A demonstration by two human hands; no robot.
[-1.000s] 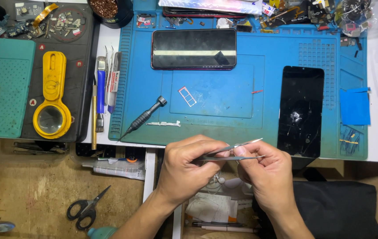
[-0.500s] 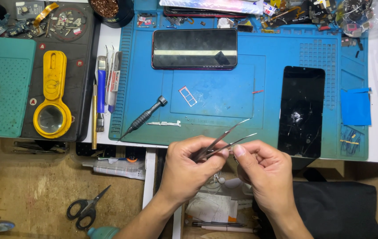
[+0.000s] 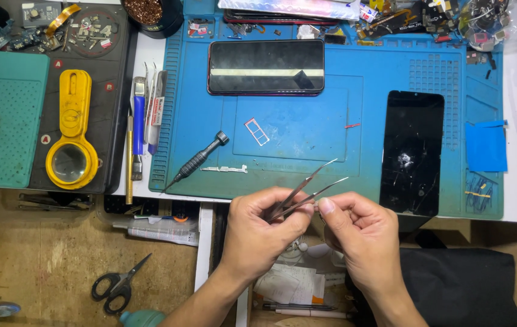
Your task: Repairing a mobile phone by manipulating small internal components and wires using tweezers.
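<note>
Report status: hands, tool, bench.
Left hand grips metal tweezers, tips apart, pointing up-right. Right hand closed beside it, thumb by the tweezer shaft. Cracked black screen and screwdriver lie untouched on blue mat.

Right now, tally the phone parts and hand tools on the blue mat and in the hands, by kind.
Phones or screens: 2, phone and cracked screen
Screwdrivers: 1
Tweezers: 1, in the left hand
SIM trays: 1
Total: 5

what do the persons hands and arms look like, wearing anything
Both the left hand and the right hand are bare: no gloves, and no rings, watch or wrist strap show. The forearms are bare too, with no sleeve in view down to the picture's lower edge. Fingernails are short and unpainted.
</note>
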